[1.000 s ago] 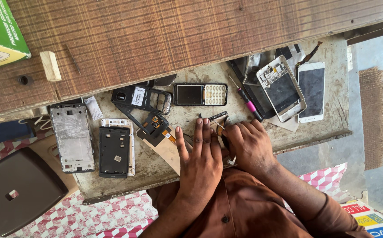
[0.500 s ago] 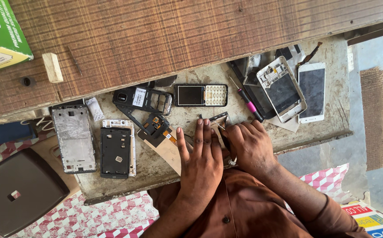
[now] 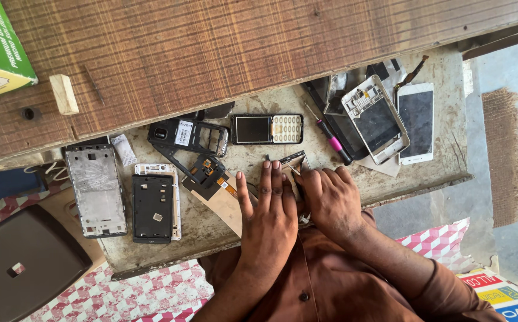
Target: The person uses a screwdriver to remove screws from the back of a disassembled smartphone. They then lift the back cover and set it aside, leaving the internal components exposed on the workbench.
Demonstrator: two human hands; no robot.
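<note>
My left hand (image 3: 269, 222) lies flat on the grey worktop (image 3: 438, 65), fingers stretched out and slightly apart. Its fingertips rest at a small silver-edged phone part (image 3: 287, 160). My right hand (image 3: 326, 200) is right beside it, fingers curled around a thin tool (image 3: 295, 170) whose tip touches that part. Most of the tool is hidden by the fingers. A black keypad phone (image 3: 267, 129) lies just beyond my fingertips. A beige flat strip (image 3: 228, 206) sits under the left thumb side.
A pink-handled screwdriver (image 3: 330, 140), a white phone frame (image 3: 375, 118) and a white phone (image 3: 416, 122) lie to the right. Black frames (image 3: 188, 136), a black back cover (image 3: 153, 207) and a grey chassis (image 3: 95, 188) lie to the left. A wooden board (image 3: 241, 48) overhangs the far side.
Both hands stay at the same small part with hardly any movement. Only the view has shifted a little.
</note>
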